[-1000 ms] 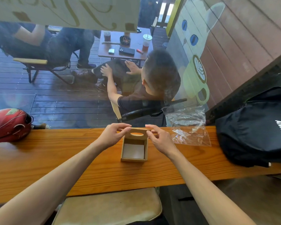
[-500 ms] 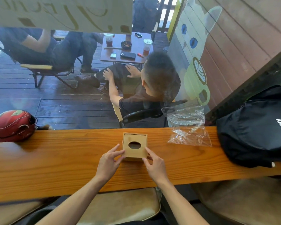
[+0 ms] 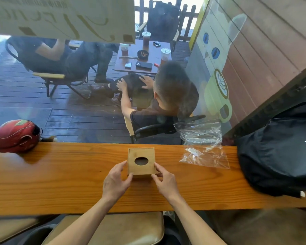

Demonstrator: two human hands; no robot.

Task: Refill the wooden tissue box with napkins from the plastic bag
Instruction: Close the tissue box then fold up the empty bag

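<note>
Indoors, wooden counter (image 3: 60, 183) (glossy), window (image 3: 78, 103)

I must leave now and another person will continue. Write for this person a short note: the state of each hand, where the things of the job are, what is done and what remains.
Left hand: fingers and thumb pinch the near left corner of the wooden tissue box.
Right hand: pinches the near right corner of the box.
The box stands on the wooden counter, its lid with the oval hole on top and facing up; no napkin shows in the hole.
The plastic bag lies on the counter to the right of the box, apart from it, and looks empty.
Done: the box is shut and upright. Whether it is filled cannot be seen.
Left: check for napkins, then let go.
</note>
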